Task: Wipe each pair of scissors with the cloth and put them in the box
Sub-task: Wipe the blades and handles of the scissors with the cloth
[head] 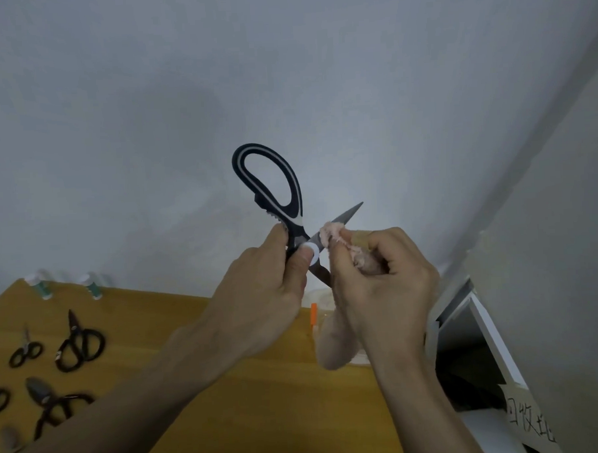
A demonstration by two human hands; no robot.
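Plain grey-white wall fills most of the view, with a yellow wooden tabletop (pixel 264 416) below it. The person has the big kitchen scissors (pixel 272 189) raised up in front of the wall, well above the tabletop: black handles with a pale stripe, one loop sticking up, the blades opened out, one steel blade pointing up and to the right. The left hand (pixel 259 296) pinches them right at the pivot, thumb pressed on the white round cap. The right hand (pixel 382 284) has its fingers curled around a bunched pink cloth (pixel 332 238), pressing it onto the blade near the pivot, and the rest of the cloth hangs down below the wrist. Looks like mid-wipe, so this pair isn't ready to go in yet. Biggest risk as far as one can judge: the blades are open and the fingers sit close to the edge with only fluffy cloth between, so a slip along the blade could nick a finger, or the cloth could snag. The pinch at the pivot also seems a bit loose for something this heavy. Several dark smaller scissors (pixel 78 342) lie near the tabletop's left edge, untouched. A white box (pixel 480 324) sits off the right edge.
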